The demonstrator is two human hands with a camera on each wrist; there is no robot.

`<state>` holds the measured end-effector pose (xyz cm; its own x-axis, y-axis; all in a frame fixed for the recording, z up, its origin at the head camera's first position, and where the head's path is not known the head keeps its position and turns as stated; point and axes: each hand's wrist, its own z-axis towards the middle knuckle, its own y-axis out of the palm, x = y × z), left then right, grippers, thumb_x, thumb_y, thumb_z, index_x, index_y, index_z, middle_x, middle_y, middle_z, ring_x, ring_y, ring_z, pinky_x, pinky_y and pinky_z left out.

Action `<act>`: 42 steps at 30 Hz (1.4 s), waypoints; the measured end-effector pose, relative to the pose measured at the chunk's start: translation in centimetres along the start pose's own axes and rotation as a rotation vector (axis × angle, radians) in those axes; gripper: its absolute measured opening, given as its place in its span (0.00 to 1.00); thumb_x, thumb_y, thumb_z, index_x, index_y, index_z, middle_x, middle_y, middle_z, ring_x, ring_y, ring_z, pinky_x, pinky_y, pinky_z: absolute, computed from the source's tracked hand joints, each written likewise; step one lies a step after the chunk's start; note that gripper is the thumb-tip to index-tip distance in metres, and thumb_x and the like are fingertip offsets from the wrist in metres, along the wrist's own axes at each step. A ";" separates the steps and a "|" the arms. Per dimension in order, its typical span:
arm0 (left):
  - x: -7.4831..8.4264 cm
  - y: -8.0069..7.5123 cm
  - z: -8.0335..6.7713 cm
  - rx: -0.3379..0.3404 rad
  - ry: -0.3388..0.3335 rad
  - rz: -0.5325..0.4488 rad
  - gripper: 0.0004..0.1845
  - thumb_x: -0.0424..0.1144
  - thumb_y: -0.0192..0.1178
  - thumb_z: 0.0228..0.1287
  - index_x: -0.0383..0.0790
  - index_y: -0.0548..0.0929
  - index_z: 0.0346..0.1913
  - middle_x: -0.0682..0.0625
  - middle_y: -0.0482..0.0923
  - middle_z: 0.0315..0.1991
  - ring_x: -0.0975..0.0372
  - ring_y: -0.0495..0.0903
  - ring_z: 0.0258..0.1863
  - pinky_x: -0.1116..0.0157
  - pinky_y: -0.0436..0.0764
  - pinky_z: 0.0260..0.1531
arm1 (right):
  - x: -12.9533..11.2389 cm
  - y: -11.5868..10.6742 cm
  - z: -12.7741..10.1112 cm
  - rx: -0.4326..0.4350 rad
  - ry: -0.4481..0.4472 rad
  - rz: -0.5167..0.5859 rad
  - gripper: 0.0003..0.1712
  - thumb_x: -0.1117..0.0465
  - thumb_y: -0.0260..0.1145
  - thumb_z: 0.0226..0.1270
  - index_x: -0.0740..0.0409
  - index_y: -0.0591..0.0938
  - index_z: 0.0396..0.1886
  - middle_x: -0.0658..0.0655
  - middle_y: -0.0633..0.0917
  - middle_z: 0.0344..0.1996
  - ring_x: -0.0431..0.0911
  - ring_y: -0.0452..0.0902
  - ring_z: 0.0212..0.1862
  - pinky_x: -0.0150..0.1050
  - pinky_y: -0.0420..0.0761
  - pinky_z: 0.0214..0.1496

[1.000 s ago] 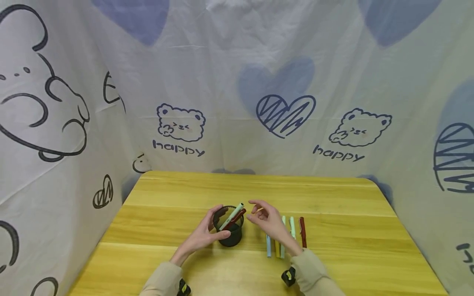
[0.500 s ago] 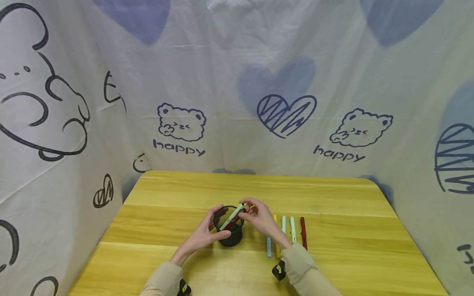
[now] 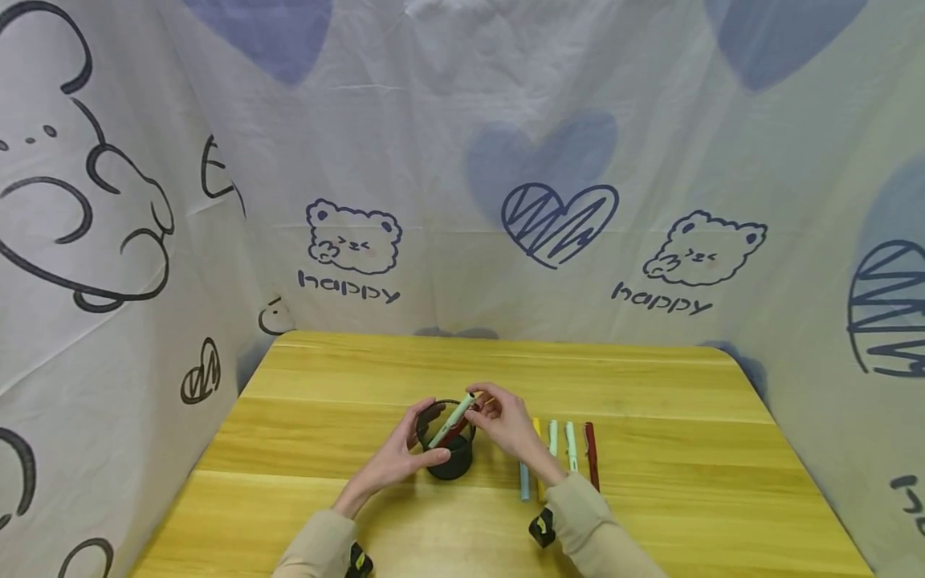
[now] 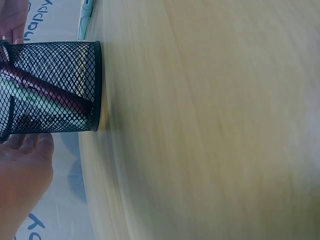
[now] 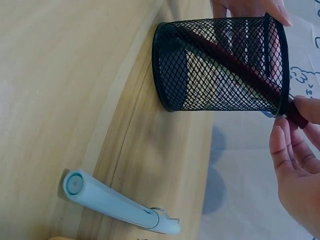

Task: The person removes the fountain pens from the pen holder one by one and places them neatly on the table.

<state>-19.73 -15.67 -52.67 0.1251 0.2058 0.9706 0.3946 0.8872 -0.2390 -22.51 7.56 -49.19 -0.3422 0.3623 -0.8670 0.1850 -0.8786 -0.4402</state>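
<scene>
A black mesh pen holder stands upright on the table. My left hand grips its side, thumb in front and fingers behind the rim. Two pens lean inside it, a mint green pen and a dark red pen. At the rim, my right hand pinches the upper end of the dark red pen between thumb and fingers. Through the mesh, in the left wrist view, the lower ends of both pens appear near the holder's base.
Right of the holder several pens lie side by side: a light blue pen, a yellow pen, two mint green ones and another dark red pen. A printed cloth hangs behind the wooden table.
My right hand has moved left from beside the holder to its rim and now pinches the dark red pen. My left hand has stayed on the holder.
</scene>
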 end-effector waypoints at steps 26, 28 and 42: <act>-0.2 0.0 0.1 -0.003 0.023 -0.001 0.47 0.40 0.69 0.65 0.46 0.50 0.80 0.41 0.57 0.79 0.43 0.56 0.78 0.35 0.56 0.74 | -0.5 -0.7 -1.9 0.145 0.112 0.243 0.14 0.67 0.71 0.65 0.67 0.83 0.49 0.65 0.85 0.41 0.36 0.80 0.37 0.29 0.85 0.41; -0.2 0.0 0.1 -0.003 0.026 -0.002 0.47 0.40 0.68 0.65 0.45 0.50 0.80 0.41 0.57 0.79 0.43 0.56 0.78 0.35 0.56 0.74 | -0.6 -0.8 -2.1 0.149 0.119 0.248 0.14 0.66 0.70 0.66 0.67 0.84 0.49 0.65 0.85 0.41 0.36 0.80 0.37 0.29 0.85 0.41; -0.2 0.0 0.0 0.006 0.014 0.004 0.48 0.41 0.69 0.64 0.48 0.50 0.80 0.42 0.56 0.79 0.42 0.53 0.79 0.37 0.56 0.75 | 0.0 -2.1 -3.5 0.188 0.193 0.460 0.13 0.71 0.63 0.71 0.71 0.80 0.52 0.68 0.83 0.49 0.36 0.88 0.42 0.35 0.87 0.52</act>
<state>-19.77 -15.71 -52.81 0.1397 0.2039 0.9690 0.3884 0.8889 -0.2430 -19.63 10.46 -49.10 -0.0854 -0.0388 -0.9956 0.1019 -0.9943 0.0300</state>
